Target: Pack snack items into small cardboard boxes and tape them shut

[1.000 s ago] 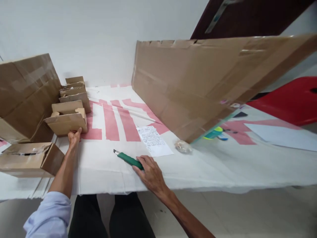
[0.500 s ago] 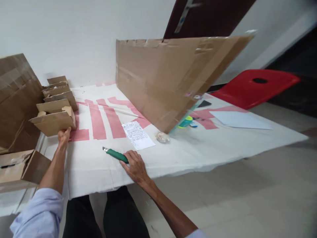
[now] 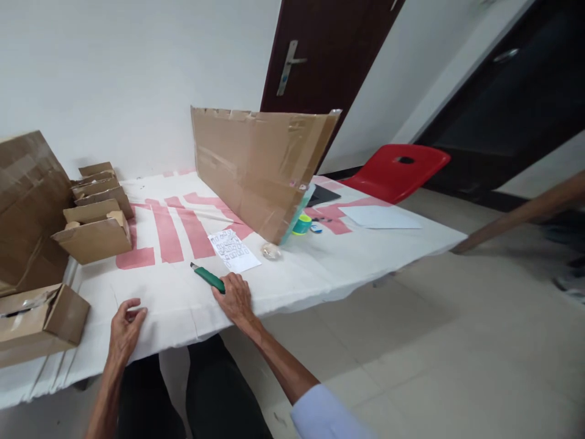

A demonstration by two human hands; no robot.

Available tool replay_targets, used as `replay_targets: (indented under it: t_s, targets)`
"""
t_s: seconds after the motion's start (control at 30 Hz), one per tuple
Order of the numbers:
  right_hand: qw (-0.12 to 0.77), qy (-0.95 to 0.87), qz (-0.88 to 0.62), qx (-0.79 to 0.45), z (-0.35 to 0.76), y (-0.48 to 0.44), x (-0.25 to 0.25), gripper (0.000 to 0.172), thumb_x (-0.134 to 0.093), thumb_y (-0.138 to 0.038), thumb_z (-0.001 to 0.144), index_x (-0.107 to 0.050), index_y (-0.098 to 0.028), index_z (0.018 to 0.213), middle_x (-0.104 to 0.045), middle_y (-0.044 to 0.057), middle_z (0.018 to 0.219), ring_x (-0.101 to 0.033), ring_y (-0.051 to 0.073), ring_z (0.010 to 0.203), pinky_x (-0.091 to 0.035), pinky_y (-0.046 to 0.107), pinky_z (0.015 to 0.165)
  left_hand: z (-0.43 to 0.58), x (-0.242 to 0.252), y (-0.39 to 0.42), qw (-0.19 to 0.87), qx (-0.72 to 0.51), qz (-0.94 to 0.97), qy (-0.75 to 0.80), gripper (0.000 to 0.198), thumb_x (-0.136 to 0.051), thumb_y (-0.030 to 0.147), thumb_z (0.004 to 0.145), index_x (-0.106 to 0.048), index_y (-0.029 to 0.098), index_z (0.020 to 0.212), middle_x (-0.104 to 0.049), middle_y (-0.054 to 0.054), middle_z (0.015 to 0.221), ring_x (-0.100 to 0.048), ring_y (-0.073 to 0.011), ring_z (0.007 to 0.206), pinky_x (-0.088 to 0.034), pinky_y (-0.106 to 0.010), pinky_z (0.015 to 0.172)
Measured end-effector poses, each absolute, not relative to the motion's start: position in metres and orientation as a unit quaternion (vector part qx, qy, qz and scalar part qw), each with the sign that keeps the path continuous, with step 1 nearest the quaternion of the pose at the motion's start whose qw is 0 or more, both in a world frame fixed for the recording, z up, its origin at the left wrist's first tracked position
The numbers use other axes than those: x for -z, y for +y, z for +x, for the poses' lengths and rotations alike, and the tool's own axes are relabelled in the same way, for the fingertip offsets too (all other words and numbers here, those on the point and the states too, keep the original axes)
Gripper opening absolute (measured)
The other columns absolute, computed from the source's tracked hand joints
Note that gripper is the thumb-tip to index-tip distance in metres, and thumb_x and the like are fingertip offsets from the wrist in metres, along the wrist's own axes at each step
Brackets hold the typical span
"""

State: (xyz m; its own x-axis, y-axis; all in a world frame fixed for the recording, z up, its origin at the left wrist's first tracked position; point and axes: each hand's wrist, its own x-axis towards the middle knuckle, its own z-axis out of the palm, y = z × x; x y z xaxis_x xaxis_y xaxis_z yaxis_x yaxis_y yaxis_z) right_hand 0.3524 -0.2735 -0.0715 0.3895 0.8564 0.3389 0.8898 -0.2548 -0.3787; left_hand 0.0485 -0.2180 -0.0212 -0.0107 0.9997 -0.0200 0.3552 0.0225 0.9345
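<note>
My right hand (image 3: 235, 299) rests at the table's front edge, its fingers around the rear of a green utility knife (image 3: 207, 276). The knife's tip points up and left, away from me. My left hand (image 3: 127, 326) is over the cloth near the front edge, fingers loosely curled and apart from the thumb, with nothing in it. Beyond it at the left, several small open cardboard boxes (image 3: 98, 239) stand in a row. A paper with rows of drawn shapes (image 3: 235, 251) lies past the knife.
A large cardboard panel (image 3: 256, 164) stands upright on the cloth-covered table (image 3: 315, 274). Beside it lie a crumpled clear lump (image 3: 271, 251), a green tape roll (image 3: 301, 224) and a white sheet (image 3: 379, 217). Another cardboard box (image 3: 43, 323) sits at the left; a red chair (image 3: 397, 174) stands behind.
My left hand has let go of the nearest box in the row and drawn back toward the table's front edge. The right hand still has the knife. The view has turned right.
</note>
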Motion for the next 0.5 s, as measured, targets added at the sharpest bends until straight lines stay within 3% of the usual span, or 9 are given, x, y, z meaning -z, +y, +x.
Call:
replay_targets:
  t_s: [0.13,0.23,0.4,0.5]
  targets:
    - [0.264,-0.547,-0.793,0.047,0.352,-0.273,0.071,0.011,-0.069,-0.024,0.092,-0.071,-0.016,0.099,-0.068,0.010,0.101,-0.056,0.025,0.102,-0.037,0.035,0.086,0.030,0.031,-0.257,0.389,-0.414,0.558,0.606,0.070,-0.081,0.075,0.058,-0.068,0.024,0.104,-0.073,-0.006,0.079,-0.066,-0.0248,0.065,-0.051,-0.034,0.055]
    - [0.267,-0.555,-0.787,0.045,0.353,-0.278,0.075,0.014,-0.068,-0.024,0.092,-0.072,-0.016,0.103,-0.070,0.010,0.102,-0.056,0.026,0.102,-0.036,0.035,0.087,0.011,0.028,-0.283,0.325,-0.437,0.560,0.624,0.060,-0.078,0.071,0.067,-0.067,0.027,0.106,-0.071,-0.005,0.084,-0.064,-0.0231,0.062,-0.051,-0.034,0.054]
    - [0.262,-0.576,-0.772,0.059,0.361,-0.287,0.094,0.020,-0.062,-0.028,0.094,-0.073,-0.015,0.105,-0.070,0.013,0.101,-0.058,0.030,0.100,-0.039,0.039,0.085,-0.032,0.003,-0.319,0.059,-0.511,0.575,0.636,0.034,-0.068,0.052,0.085,-0.065,0.028,0.108,-0.065,-0.009,0.105,-0.068,-0.0292,0.094,-0.060,-0.041,0.074]
    - [0.251,-0.589,-0.765,0.064,0.366,-0.287,0.106,0.026,-0.059,-0.034,0.095,-0.073,-0.016,0.108,-0.070,0.015,0.103,-0.059,0.032,0.101,-0.041,0.042,0.084,-0.075,-0.019,-0.321,-0.091,-0.530,0.524,0.661,0.045,-0.068,0.051,0.085,-0.060,0.025,0.120,-0.061,-0.014,0.121,-0.061,-0.0355,0.120,-0.058,-0.051,0.093]
